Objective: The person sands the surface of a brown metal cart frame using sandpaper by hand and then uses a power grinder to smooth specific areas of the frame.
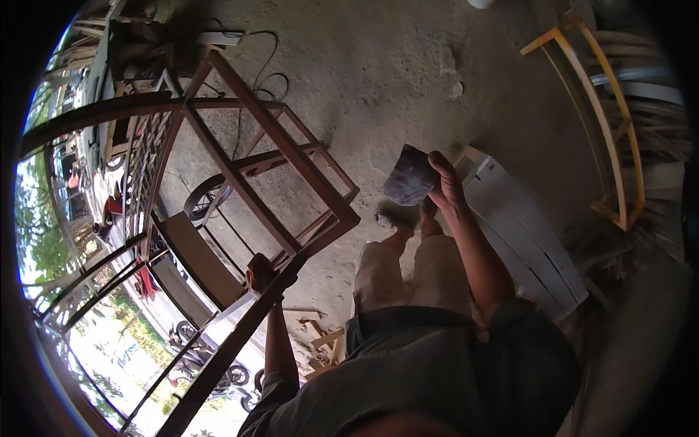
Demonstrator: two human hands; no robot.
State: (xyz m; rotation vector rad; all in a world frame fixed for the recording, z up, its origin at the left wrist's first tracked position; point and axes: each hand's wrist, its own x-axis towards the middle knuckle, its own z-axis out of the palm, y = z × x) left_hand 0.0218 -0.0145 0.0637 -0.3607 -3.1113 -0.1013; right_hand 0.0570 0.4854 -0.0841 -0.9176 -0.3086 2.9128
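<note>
Firstly, left hand: wrapped about a lower rail of the brown frame, which stands at the person's left. Right hand: narrowed, gripping a dark grey flat piece by its edge, above the floor, between frame and whitish slatted panel. Far right: one open orange-yellow framework.

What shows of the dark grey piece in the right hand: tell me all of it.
The dark grey piece is roughly four-sided, with uneven edges and a mottled face with paler patches. It looks like folded sandpaper, though its material is not certain. It is tilted, held above the floor in front of the person's legs. The right hand grips it by its right side.
</note>
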